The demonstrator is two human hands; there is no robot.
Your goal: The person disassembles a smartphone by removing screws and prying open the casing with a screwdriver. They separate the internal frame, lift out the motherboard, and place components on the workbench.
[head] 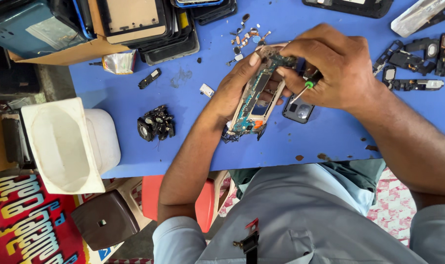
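Note:
My left hand (234, 88) cradles an opened phone frame (255, 100) from below, its circuit board showing in blue and green with an orange patch at the near end. My right hand (332, 66) reaches over the top end of the frame and grips a small screwdriver (303, 88) with a green collar, its tip pointing toward the frame's right edge. Both hands hover just above the blue table (183, 142). A dark phone back piece (298, 111) lies on the table under the right hand.
A heap of small black parts (155, 123) lies left of the hands. Loose screws and bits (244, 36) sit beyond the frame. Black speaker modules (418, 63) lie far right. Stacked phone frames (149, 27) fill a cardboard box at back left. A white tub (66, 144) stands off the table's left edge.

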